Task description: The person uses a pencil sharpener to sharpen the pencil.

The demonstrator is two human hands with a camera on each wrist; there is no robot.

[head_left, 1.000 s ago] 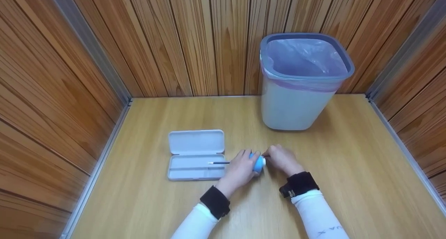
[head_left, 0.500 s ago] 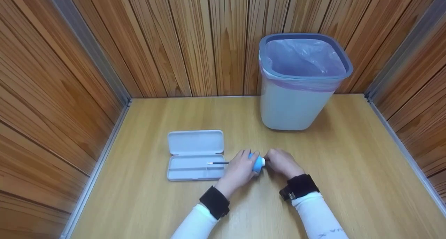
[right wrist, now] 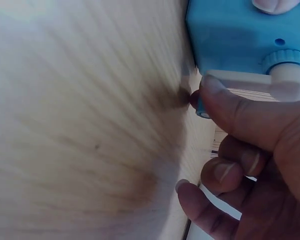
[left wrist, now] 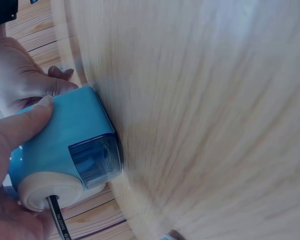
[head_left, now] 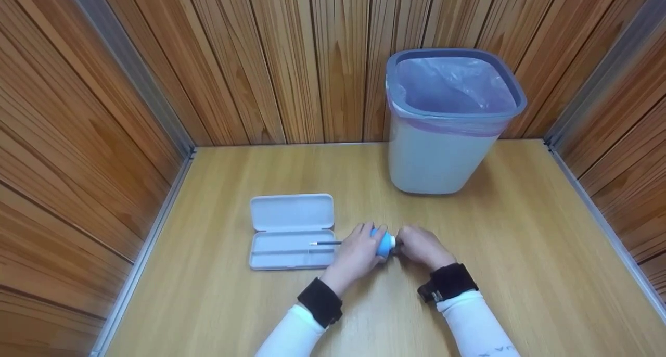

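Observation:
A blue crank pencil sharpener lies between the hands on the table, its clear shavings drawer visible in the left wrist view. My left hand grips its body, thumb on one face. A dark pencil sticks out of the sharpener's round cream front; its far end reaches over the pencil case. At the back of the sharpener, my right hand pinches the small blue knob of the white crank between thumb and forefinger, with its other fingers loosely bent.
The grey pencil case is open left of the hands, its lid laid back and its tray divided. Behind the right hand stands a waste bin with a plastic liner. Wood-panelled walls close off the back and sides.
The right hand has shifted slightly toward the front edge and right, with the crank knob in its pinch. The left hand, sharpener and pencil stay nearly in place.

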